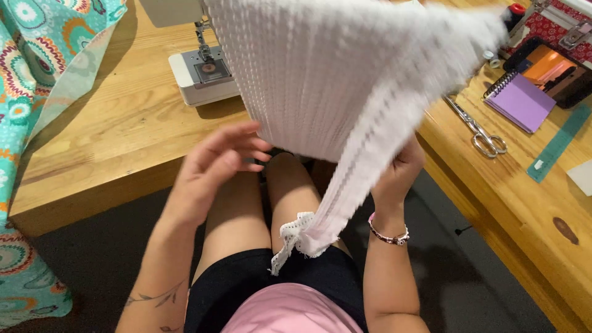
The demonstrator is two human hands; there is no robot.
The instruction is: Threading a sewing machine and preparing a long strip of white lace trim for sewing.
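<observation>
Nearest the camera, a narrow end of the white cloth [345, 92] hangs down over the person's lap, its frilly eyelet edge touching the black shorts [246, 283] just above a pink top [296, 311]. The cloth rises from there as a long strip to a wide ribbed panel held up in the air, blurred, in front of the wooden table [117, 129].

The right hand [398, 169], with a beaded bracelet [388, 235] at the wrist, is closed on the right edge of the cloth where the strip meets the panel; the fingers are hidden behind the fabric, so how they grip cannot be told. The left hand [213, 163] is open with its fingers loosely spread, the fingertips just at the lower left corner of the cloth; whether they touch it cannot be told.

Behind the cloth on its left side, the base and needle of a white sewing machine [200, 71] stand on the table. Further left of the cloth, a turquoise patterned fabric [31, 74] drapes over the table's edge. To the right of the cloth lie scissors [478, 129], then a purple spiral notebook [523, 102], a green ruler [558, 145], and beyond them a red patterned case [558, 28].
</observation>
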